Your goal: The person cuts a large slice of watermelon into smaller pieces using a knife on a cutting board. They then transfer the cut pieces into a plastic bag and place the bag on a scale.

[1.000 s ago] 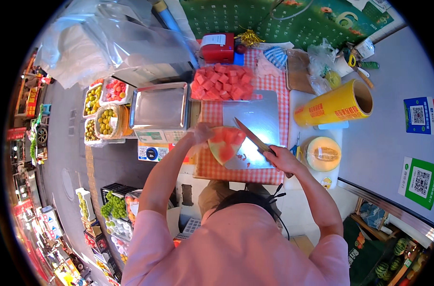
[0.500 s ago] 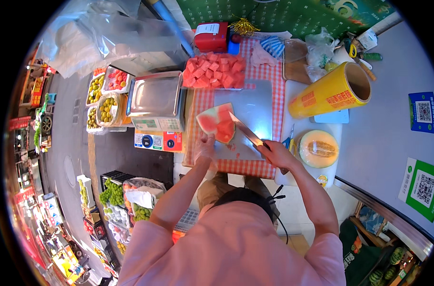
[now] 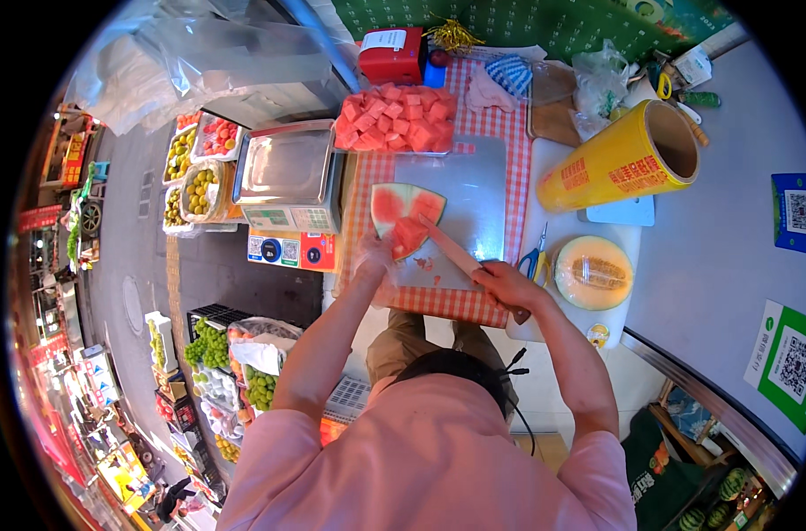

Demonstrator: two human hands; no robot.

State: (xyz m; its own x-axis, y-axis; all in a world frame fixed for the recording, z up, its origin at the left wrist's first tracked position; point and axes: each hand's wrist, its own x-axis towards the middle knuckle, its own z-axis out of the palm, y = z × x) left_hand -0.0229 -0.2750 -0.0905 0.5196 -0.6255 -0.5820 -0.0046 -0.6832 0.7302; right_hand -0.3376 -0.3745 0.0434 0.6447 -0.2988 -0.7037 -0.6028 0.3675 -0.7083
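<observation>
A wedge of watermelon (image 3: 428,203) with pale rind lies on a metal cutting board (image 3: 483,212) in front of me. At its lower left edge my left hand (image 3: 374,254), in a clear plastic glove, closes its fingers on the wedge. My bare right hand (image 3: 506,288) is wrapped round the wooden handle of a long kitchen knife (image 3: 453,250). The blade points up and left, its tip at the loose red flesh of the wedge. Just beyond the board, a tray of watermelon cubes (image 3: 394,119) is heaped full.
A metal-topped scale (image 3: 288,168) stands left of the tray. To the right are a halved melon (image 3: 595,273), blue-handled scissors (image 3: 531,263) and a big yellow roll of wrap (image 3: 611,164). A red box (image 3: 391,57) sits at the back. Small fruit trays (image 3: 199,190) line the left.
The watermelon wedge has turned on the board, and its cut flesh now sits lower. The knife tip has moved down and slightly left. My left hand stays at the wedge's edge.
</observation>
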